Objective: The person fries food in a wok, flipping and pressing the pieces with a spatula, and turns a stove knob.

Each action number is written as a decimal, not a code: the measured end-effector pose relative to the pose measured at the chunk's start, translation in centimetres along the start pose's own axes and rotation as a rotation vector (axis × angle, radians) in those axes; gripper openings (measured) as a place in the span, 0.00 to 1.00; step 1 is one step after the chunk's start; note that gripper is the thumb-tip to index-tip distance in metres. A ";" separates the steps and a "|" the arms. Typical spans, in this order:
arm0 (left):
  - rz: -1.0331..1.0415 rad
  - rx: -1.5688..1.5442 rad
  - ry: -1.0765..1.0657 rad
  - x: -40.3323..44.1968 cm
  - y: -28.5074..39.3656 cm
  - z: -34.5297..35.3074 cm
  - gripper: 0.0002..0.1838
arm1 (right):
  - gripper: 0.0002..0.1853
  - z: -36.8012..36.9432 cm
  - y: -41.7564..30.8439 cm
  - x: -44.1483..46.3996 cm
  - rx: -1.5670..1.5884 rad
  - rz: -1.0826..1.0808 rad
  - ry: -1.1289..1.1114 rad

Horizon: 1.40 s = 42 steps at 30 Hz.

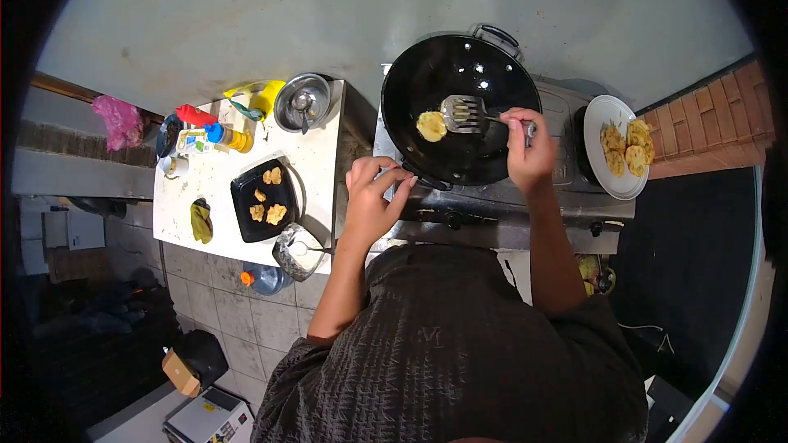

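A slotted metal spatula (465, 114) is held by its handle in my right hand (529, 148), over the black wok (492, 156) on the stove. Its head lies beside a yellow fried piece (431, 126) in the wok. My left hand (376, 195) is near the wok's lower left handle, fingers bent and partly spread; I see nothing held in it. On the right, a white plate (601, 119) bears several fried pieces (636, 152).
Left of the stove, a white table (176, 221) holds a black square plate (246, 217) with several pieces, a metal bowl (289, 119), bottles (238, 140), a green cloth (201, 221) and a bowl of white powder (300, 253). A water jug (267, 277) stands on the floor.
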<state>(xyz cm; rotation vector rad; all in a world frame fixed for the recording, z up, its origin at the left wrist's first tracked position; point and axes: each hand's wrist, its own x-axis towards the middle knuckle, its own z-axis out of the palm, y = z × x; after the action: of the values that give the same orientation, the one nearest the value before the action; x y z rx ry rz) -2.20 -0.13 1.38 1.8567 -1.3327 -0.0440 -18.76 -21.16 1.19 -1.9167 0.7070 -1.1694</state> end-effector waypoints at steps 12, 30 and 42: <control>0.000 -0.008 0.003 -0.3 0.1 0.0 0.06 | 0.06 0.4 -0.4 0.1 -0.107 -0.204 -0.086; -0.006 -0.010 -0.002 -0.2 0.0 0.2 0.06 | 0.05 1.1 -0.1 -0.9 0.156 -0.047 -0.073; 0.005 -0.011 -0.008 0.3 0.3 0.5 0.06 | 0.07 -0.4 0.3 -0.2 -0.019 -0.207 0.009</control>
<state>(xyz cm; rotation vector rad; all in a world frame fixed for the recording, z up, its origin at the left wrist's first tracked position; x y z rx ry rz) -2.48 -0.69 1.35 1.8451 -1.3406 -0.0566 -19.25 -21.31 0.95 -2.0387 0.5356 -1.3020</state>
